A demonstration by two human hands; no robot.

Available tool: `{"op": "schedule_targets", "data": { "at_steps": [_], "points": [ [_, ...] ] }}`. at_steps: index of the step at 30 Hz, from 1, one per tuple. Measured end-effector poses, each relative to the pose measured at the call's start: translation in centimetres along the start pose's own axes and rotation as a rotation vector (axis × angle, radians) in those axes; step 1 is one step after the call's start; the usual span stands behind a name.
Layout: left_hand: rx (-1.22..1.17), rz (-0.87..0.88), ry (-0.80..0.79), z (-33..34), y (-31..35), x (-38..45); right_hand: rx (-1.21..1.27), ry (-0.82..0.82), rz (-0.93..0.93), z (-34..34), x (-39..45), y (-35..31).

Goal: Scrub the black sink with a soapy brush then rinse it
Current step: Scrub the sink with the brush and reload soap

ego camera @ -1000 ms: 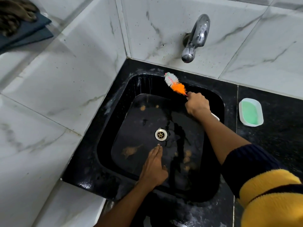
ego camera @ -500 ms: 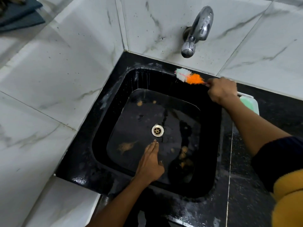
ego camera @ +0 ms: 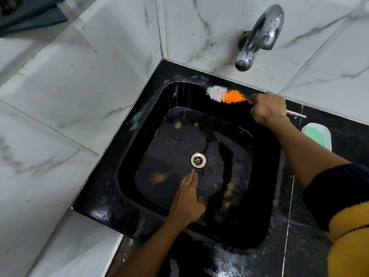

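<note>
Up at the back rim of the black sink (ego camera: 127, 198), the right hand (ego camera: 268, 109) clenches the brush (ego camera: 226, 94) handle, bristles just beyond its knuckles. Flat on the basin floor, the left hand (ego camera: 188, 202) lies with straight fingers, the drain (ego camera: 198, 160) just past their tips.

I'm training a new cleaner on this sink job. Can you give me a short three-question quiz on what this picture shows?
1. True or false: water is running from the chrome wall tap.
2. Which hand grips the orange-and-white bristle brush: A) left hand, B) right hand?
3. Fill in: the left hand's straight fingers point at the round metal ____ in the square black sink.

Key: 1 false, no stream shows. 2 B; the bristles lie at the back rim. 3 drain.
</note>
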State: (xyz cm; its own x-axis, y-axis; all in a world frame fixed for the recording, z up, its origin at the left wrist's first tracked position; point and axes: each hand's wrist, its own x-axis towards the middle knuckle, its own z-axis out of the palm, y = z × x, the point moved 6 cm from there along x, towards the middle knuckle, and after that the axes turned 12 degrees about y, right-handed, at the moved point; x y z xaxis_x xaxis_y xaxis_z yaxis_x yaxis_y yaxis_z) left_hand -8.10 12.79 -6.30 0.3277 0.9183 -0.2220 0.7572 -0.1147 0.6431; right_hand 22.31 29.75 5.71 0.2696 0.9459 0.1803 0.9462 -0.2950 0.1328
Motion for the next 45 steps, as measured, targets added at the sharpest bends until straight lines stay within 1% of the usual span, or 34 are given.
{"op": "schedule_targets", "data": {
  "at_steps": [2,4,5,8,11,14,18,20,25,28,31,34,36,40,42,45],
  "points": [
    [-0.001,0.005,-0.003,0.1,0.0,0.0,-0.002,0.005,0.021,0.1,-0.3,0.1],
    [0.001,0.007,-0.005,0.1,-0.1,-0.1,-0.043,-0.052,-0.022,0.5,-0.6,-0.1],
    [0.004,0.009,-0.003,0.1,-0.1,-0.1,-0.062,-0.073,-0.012,0.4,-0.8,0.4],
    [0.0,0.006,-0.003,0.1,-0.4,-0.2,-0.064,-0.062,0.063,0.1,-1.7,3.4],
    [-0.008,0.015,0.011,-0.1,-0.4,0.0,-0.098,-0.057,0.064,0.0,-3.5,5.8],
    [-0.01,0.03,0.015,0.1,-0.1,-0.2,-0.104,-0.04,0.121,-0.5,-4.6,8.1],
    [-0.004,0.039,0.019,-0.1,0.1,-0.2,-0.135,-0.06,0.16,-1.2,-5.9,10.1],
    [0.003,0.034,0.007,-0.1,0.1,-0.2,-0.188,-0.098,0.152,-1.0,-6.8,10.5],
    [0.003,0.04,-0.007,-0.2,0.3,-0.4,-0.202,-0.111,0.221,-1.4,-9.6,11.1],
    [0.009,0.032,-0.01,-0.2,0.3,-0.3,-0.133,-0.073,0.35,-1.7,-10.8,12.1],
    [0.01,0.035,-0.011,-0.2,0.3,-0.3,-0.12,-0.094,0.364,-1.4,-11.9,11.5],
    [0.018,0.042,-0.003,-0.2,0.4,-0.3,-0.096,-0.049,0.418,-1.5,-12.2,11.1],
    [0.017,0.034,-0.01,-0.2,0.4,-0.3,-0.093,-0.072,0.414,-1.3,-12.5,10.3],
    [0.014,0.035,-0.024,-0.2,0.5,-0.3,0.037,-0.037,0.485,-0.8,-13.5,9.0],
    [0.013,0.036,-0.029,-0.1,0.5,-0.3,0.089,-0.036,0.481,-0.3,-14.0,7.9],
    [0.025,0.053,-0.032,0.0,0.6,-0.2,0.118,-0.039,0.424,-0.2,-13.4,6.0]
  ]
}}
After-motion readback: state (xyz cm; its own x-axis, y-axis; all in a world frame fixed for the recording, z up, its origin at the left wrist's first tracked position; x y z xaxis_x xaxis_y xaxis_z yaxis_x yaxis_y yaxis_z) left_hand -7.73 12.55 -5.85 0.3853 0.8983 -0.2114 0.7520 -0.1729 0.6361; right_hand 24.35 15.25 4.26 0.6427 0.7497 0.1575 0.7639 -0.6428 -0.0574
